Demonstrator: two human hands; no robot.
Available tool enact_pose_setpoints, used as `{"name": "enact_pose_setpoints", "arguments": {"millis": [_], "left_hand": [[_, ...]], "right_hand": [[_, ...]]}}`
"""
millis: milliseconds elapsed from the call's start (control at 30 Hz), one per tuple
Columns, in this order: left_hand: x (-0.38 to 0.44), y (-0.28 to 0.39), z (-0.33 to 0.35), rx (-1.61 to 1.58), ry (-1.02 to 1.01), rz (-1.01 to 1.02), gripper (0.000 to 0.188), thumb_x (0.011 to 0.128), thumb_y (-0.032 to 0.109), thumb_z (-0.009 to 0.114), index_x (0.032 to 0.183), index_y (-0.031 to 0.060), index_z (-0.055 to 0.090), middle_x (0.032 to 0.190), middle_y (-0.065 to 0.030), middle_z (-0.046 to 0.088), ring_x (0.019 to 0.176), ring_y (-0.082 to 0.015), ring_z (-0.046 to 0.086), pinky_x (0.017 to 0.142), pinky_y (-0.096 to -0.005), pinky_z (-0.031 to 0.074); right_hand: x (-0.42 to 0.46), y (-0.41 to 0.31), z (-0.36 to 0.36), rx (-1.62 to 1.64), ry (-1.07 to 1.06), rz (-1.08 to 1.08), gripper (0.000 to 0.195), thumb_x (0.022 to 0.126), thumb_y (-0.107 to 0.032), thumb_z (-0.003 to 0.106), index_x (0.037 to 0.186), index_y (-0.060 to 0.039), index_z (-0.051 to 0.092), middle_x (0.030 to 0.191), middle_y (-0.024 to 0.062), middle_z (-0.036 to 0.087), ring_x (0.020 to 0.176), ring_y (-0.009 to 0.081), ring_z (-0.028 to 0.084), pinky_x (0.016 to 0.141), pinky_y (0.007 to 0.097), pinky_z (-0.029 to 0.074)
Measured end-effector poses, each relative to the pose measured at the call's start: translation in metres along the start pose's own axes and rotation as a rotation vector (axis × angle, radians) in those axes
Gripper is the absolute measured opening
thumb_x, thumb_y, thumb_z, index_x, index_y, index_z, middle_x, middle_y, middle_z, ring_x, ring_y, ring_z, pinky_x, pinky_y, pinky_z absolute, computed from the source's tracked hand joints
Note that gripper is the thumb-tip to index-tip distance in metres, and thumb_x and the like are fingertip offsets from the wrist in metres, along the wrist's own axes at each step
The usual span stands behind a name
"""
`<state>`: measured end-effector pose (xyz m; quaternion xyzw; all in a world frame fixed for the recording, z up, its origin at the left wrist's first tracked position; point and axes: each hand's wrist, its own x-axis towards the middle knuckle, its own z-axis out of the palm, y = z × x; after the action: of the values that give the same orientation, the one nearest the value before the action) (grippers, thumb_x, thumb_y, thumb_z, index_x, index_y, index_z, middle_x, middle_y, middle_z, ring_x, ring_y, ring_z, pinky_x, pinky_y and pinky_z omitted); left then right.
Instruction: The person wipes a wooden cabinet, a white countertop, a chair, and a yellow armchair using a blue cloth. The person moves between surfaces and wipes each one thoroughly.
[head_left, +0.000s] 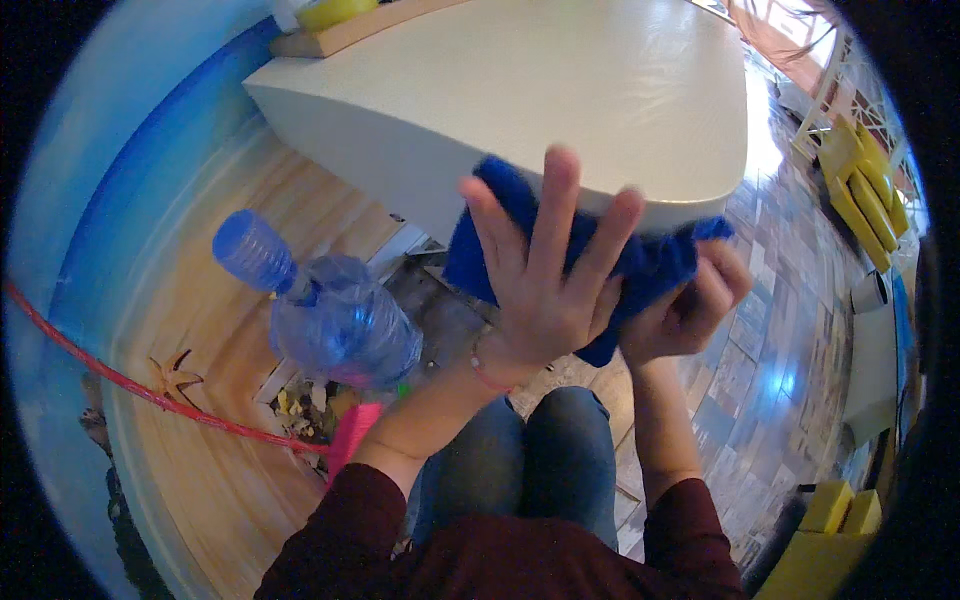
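A dark blue cloth (472, 262) hangs bunched in front of the rounded end of a cream-topped bench (570, 97). My left hand (544, 300) overlaps the cloth, its back towards me and its fingers spread wide and slightly blurred. Whether the palm presses on the cloth is hidden. At the cloth's right end, my right hand (682, 307) pinches a gathered fold between curled fingers and thumb, just below the bench's rounded corner.
Left of my knees (566, 450) stands a large clear water bottle (345, 330), a blue ribbed plastic piece (255, 251) at its neck. A red pole (165, 401) crosses towards a pink item (352, 435). Yellow cushioned objects (862, 187) lie along the right over plank-patterned flooring (750, 375).
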<state>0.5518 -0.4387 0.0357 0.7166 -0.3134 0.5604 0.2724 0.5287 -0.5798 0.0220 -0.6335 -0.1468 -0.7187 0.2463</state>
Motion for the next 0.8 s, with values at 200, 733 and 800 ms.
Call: {"name": "enact_pose_setpoints", "arguments": {"millis": [200, 733, 800], "left_hand": [[0.072, 0.004, -0.012, 0.037, 0.039, -0.025, 0.051, 0.1, 0.033, 0.046, 0.147, 0.0168, 0.057, 0.159, -0.0159, 0.043, 0.148, -0.0644, 0.007, 0.117, -0.0712, 0.003], [0.001, 0.034, 0.028, 0.491, -0.043, 0.268, 0.056, 0.105, 0.049, 0.039, 0.159, 0.0387, 0.035, 0.17, -0.0054, 0.022, 0.154, -0.0516, -0.006, 0.117, -0.0721, -0.006], [-0.005, 0.036, 0.033, 0.508, -0.043, 0.304, 0.053, 0.105, 0.046, 0.043, 0.157, 0.0446, 0.036, 0.17, -0.0031, 0.022, 0.153, -0.0542, -0.006, 0.116, -0.0736, -0.005]], "right_hand": [[0.076, 0.008, 0.026, 0.182, 0.124, 0.106, 0.011, 0.096, 0.0, 0.064, 0.106, -0.002, 0.069, 0.105, 0.0151, 0.067, 0.099, 0.0291, 0.064, 0.088, 0.0354, 0.05], [-0.03, 0.046, 0.0, 0.145, -0.188, 0.522, 0.062, 0.106, -0.038, 0.048, 0.149, 0.0051, 0.037, 0.152, 0.0212, 0.04, 0.141, 0.0321, 0.039, 0.115, 0.0438, 0.031], [-0.035, 0.068, -0.001, 0.169, -0.118, 0.467, 0.055, 0.107, -0.038, 0.049, 0.145, 0.0006, 0.042, 0.141, 0.0151, 0.05, 0.128, 0.0286, 0.049, 0.106, 0.0412, 0.041]]}}
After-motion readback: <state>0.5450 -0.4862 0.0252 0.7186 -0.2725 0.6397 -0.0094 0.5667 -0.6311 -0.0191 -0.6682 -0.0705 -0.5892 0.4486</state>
